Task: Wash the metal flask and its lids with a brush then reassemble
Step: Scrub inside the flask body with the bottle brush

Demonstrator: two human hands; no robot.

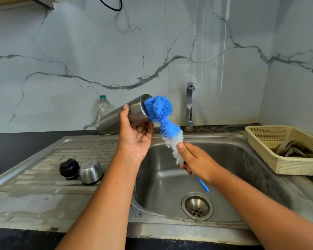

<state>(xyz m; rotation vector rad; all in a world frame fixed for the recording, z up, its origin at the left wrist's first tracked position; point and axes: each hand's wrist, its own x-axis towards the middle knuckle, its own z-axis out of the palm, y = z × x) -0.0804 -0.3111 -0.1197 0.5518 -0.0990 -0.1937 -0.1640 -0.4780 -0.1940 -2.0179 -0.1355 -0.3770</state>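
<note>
Gripping a tilted flask [116, 118] lettered "MIL…", the left hand [134, 139] holds it aloft; the right hand [193, 157] clasps a brush [163, 114] against its end.

The brush [159, 110] covers the raised end of the flask [116, 120]; possibly its base, hard to tell. The left hand [135, 138] hides part of the lettering. The basket [296, 166] runs off the right edge.

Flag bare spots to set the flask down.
Free: drainboard behind the black lid and steel cap, and the strip in front of them; basin floor around the drain. Crowded: the basket, holding a cloth.
</note>
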